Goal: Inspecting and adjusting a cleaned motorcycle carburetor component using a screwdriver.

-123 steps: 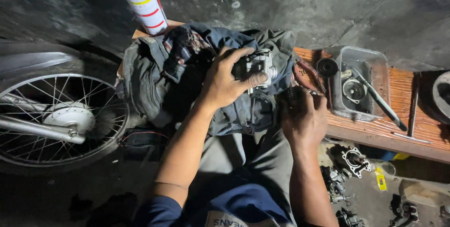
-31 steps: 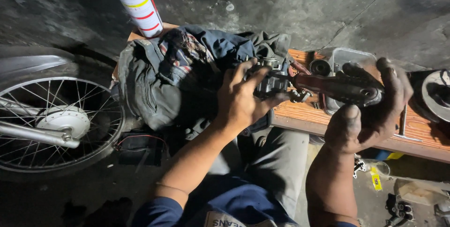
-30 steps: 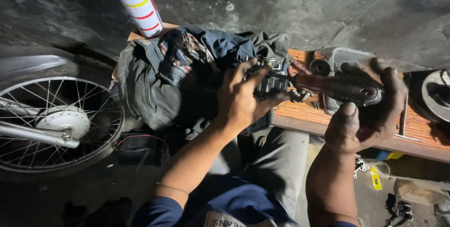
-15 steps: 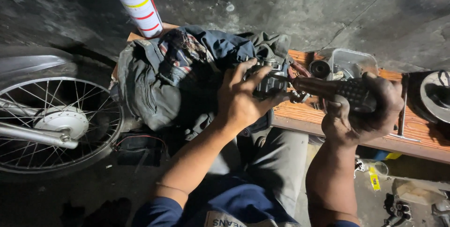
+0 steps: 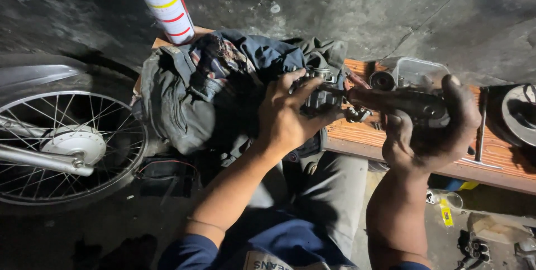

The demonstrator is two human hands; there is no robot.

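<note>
My left hand point(image 5: 287, 116) grips a small grey metal engine part point(image 5: 321, 92) that rests on a heap of dark rags point(image 5: 212, 88). My right hand point(image 5: 432, 128) is closed around the dark handle of a tool point(image 5: 391, 100), whose shaft points left and meets the metal part. Both hands are grimy. The tool's tip is hidden against the part.
A wooden bench point(image 5: 363, 136) carries a clear plastic tray point(image 5: 416, 72) with small parts, and a round dark part point(image 5: 519, 114) lies at the right edge. A spray can point(image 5: 162, 2) stands behind the rags. A spoked motorcycle wheel point(image 5: 61, 147) is at left. Loose parts lie on the floor.
My right hand left the rags, picked up the dark-handled tool by the tray and brought it to the metal part. My left hand kept its grip on the part.
</note>
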